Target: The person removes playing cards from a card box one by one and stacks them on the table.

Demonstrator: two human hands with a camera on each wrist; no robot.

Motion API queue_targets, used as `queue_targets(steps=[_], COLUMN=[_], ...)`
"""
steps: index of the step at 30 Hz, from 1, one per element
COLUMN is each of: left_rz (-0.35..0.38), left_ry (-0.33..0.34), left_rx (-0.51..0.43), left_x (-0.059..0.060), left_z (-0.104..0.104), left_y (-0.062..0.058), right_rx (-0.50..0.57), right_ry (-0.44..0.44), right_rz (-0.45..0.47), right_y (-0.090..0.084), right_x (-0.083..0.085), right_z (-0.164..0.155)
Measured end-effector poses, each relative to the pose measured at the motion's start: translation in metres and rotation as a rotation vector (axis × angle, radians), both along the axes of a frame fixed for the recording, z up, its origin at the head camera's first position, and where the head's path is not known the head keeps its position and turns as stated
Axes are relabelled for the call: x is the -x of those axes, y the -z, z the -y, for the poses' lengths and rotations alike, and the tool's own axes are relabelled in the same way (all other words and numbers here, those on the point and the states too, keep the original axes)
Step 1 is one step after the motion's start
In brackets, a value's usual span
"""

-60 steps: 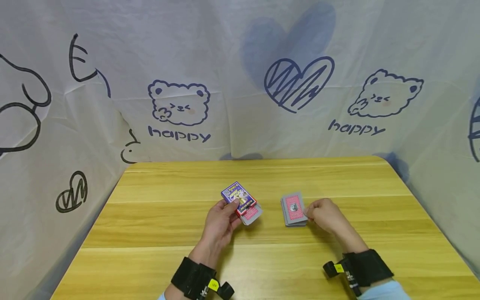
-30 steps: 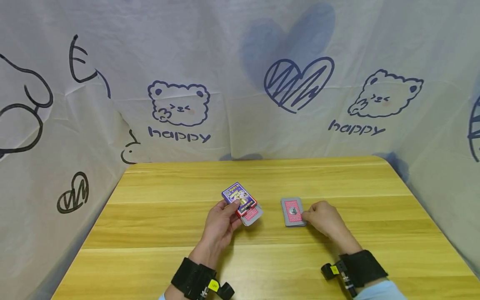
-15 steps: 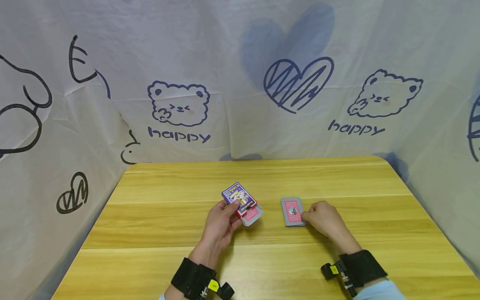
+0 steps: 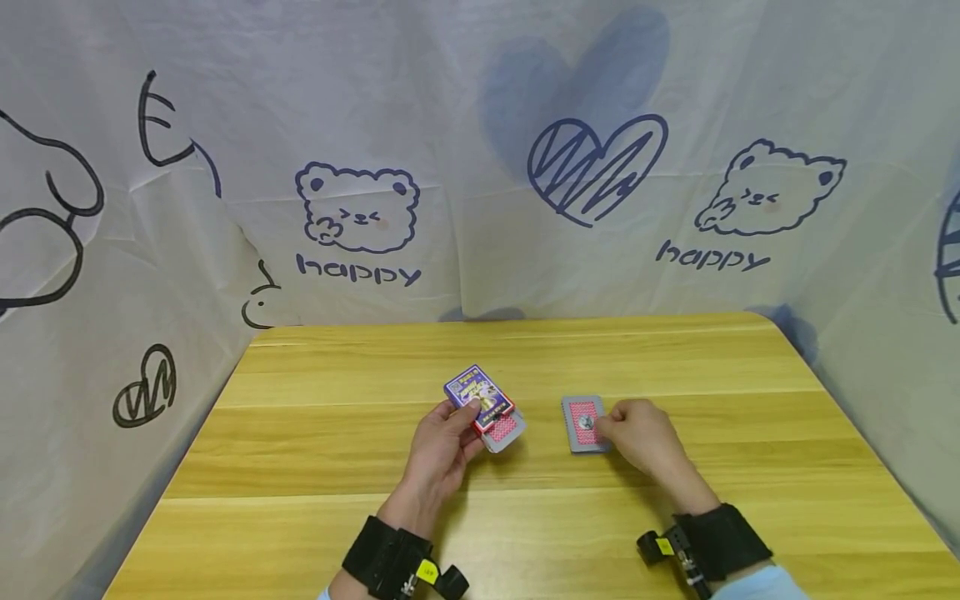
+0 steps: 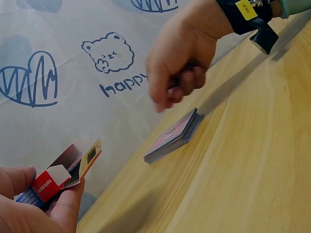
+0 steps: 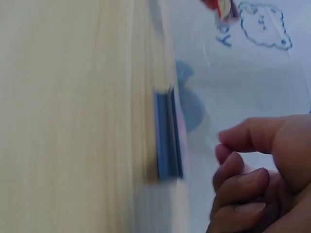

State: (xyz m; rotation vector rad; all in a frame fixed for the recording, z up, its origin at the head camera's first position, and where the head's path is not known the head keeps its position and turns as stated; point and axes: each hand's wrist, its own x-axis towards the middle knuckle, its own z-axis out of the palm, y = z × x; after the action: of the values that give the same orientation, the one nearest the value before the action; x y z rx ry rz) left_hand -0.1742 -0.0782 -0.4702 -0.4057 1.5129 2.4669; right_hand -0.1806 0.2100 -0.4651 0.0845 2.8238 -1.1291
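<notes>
So the stack of cards is lying flat on the desk, back side up, red pattern showing, long axis running pretty much away from the person. Edges aren't perfectly squared: from the left wrist you can see the upper bit sitting a touch offset from the cards under it.

Key thing for me is the right hand. It's by far the nearer one, just off the stack's right long side, so the cards lie below that grip and a little to its left. Both wrist views show a gap, so I'd say no contact. Fingers curled in, thumb and index brought together, and I can't see anything between them.

Further left, well apart from the stack, the left hand has its grip around the card box, thumb on top. That one's held at a slant, open end angled right and toward the person, with some cards poking out. So the mouth roughly faces the stack's side, but their long axes don't line up.
</notes>
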Motion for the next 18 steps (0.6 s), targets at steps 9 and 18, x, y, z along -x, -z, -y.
queue_targets(steps=[9, 18], left_rz=[-0.011, -0.007], left_ry=[0.035, 0.072], left_rx=[-0.004, -0.002], left_x=[-0.002, -0.003], left_z=[-0.002, -0.003], left_y=[0.001, 0.003], right_rx=[0.229, 0.344], right_ry=[-0.005, -0.034], right_rz=[-0.129, -0.134], right_y=[-0.011, -0.008], right_x=[-0.018, -0.027], right_z=[0.041, 0.069])
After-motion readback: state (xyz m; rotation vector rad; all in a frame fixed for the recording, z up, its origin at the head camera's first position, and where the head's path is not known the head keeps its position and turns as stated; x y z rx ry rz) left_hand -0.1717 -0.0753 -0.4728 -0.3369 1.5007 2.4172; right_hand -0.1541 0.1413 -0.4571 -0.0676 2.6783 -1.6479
